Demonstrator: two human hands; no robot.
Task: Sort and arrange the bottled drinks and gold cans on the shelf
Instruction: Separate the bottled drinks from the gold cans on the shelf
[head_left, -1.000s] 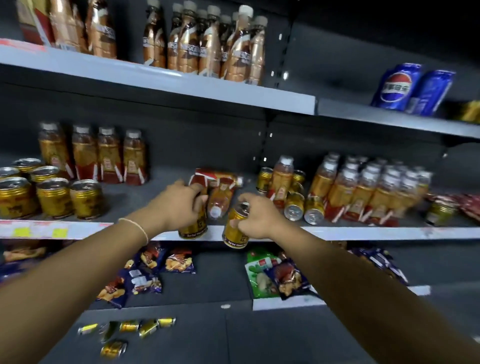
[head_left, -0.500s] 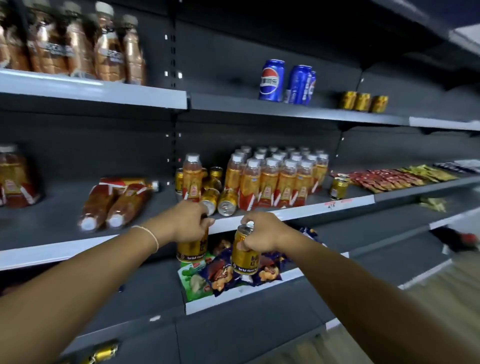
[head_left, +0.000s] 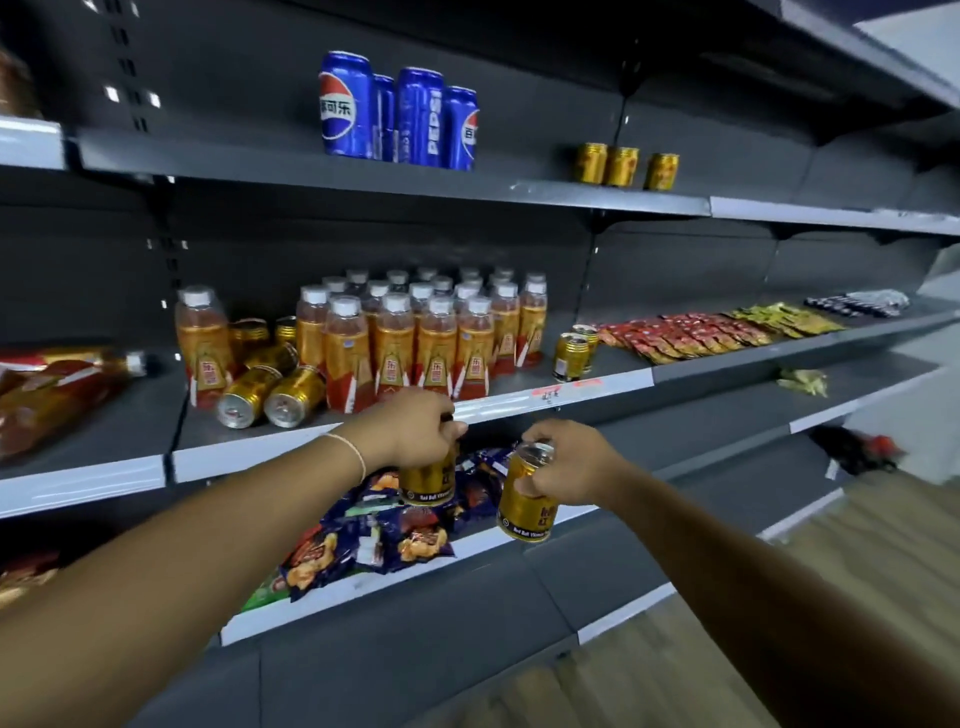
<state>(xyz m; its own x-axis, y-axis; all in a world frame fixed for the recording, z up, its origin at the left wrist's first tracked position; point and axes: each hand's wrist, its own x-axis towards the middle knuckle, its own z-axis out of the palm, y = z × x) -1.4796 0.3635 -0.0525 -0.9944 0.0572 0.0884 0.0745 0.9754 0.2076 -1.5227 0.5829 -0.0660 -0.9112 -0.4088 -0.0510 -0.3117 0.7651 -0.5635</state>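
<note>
**Desk:** What is different from half a second ago?

**Me:** Mostly the view. It is turned further right, so the standing bottles (head_left: 395, 343) are now directly above the hands. The lying bottles (head_left: 57, 384) are now at the left edge. My grips are the same as before. My left hand (head_left: 415, 428) curls over the top of the left can (head_left: 428, 480), and my right hand (head_left: 566, 462) wraps the upper side of the right can (head_left: 527, 506). Both cans hang in the air in front of the shelf (head_left: 519, 402), a little below its edge, near each other but apart. The left can is upright and the right can leans.

**Desk:** What can you not see well?

**Me:** My fingers cover the lid of the left can. The lying bottles are blurred and cut by the frame. The front row hides the back rows of the standing bottles, so I cannot count them.

**Desk:** And what is on each level?

**Me:** The shelf holds a single bottle (head_left: 202, 343), then the loose cans (head_left: 270, 392), two of them lying with their ends toward me. After them come the standing bottles, two upright cans (head_left: 571, 357) just beside them, and red sachets (head_left: 685, 335). The upper shelf (head_left: 519, 189) carries blue cans (head_left: 400, 117) and, well apart from them, three gold cans (head_left: 623, 165). Snack bags (head_left: 374, 535) lie on the lower shelf (head_left: 478, 543), behind my hands.
</note>
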